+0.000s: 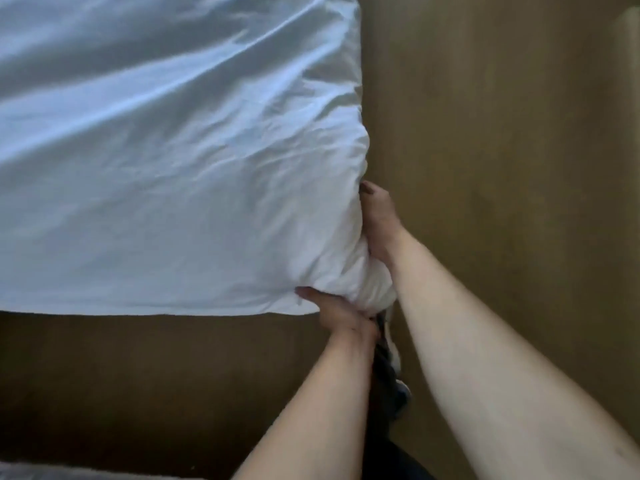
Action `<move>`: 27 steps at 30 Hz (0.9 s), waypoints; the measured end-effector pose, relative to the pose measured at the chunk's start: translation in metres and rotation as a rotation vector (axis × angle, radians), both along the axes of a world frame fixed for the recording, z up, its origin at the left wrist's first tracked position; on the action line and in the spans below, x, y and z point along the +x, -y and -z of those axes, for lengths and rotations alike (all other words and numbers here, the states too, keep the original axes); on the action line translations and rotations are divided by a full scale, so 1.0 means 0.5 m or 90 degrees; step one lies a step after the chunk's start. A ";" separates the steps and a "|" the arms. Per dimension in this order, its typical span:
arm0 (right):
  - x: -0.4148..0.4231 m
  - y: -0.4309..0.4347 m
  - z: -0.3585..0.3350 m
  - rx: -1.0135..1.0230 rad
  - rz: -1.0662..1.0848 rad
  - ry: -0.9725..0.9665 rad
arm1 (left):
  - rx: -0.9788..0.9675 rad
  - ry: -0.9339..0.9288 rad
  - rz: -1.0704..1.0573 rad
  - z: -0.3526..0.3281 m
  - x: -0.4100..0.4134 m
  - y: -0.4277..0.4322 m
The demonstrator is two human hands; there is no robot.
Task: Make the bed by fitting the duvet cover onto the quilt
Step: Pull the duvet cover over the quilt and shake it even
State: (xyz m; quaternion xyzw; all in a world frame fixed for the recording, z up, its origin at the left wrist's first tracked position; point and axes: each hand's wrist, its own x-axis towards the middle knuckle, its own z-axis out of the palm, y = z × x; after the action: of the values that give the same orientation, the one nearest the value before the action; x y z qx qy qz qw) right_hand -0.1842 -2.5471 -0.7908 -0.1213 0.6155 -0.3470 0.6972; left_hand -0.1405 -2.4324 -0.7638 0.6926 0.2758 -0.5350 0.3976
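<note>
White duvet cover [156,168] fills the frame, spread fairly flat across the bed, its near corner hanging out over the brown floor [502,133]. It looks padded, so the quilt seems to be inside already; corner work and final smoothing are likely what's left. Right hand [379,223] grips the bunched corner from the side, left hand [337,311] clamps it from underneath, the two close together. The quilt itself isn't visible, nor the cover's opening or far edges. A shoe [394,362] peeks between the forearms.
</note>
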 end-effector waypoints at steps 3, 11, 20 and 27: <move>-0.017 0.004 0.026 0.005 -0.200 -0.102 | 0.088 -0.063 0.045 0.003 -0.053 0.048; -0.047 0.251 -0.067 0.002 -0.127 0.263 | -0.371 -0.356 -0.184 -0.025 -0.095 0.141; -0.050 0.428 -0.168 0.101 -0.253 0.142 | -0.402 -0.123 -0.536 -0.116 -0.050 0.476; -0.034 0.711 -0.172 0.090 -0.355 0.146 | -0.474 -0.064 -0.589 -0.159 -0.083 0.681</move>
State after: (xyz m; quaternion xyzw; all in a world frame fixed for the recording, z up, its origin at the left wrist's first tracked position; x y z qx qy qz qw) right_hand -0.2013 -2.9028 -0.7048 -0.1965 0.4983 -0.1099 0.8373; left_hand -0.1821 -2.7727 -0.6841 0.2880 0.3613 -0.3988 0.7922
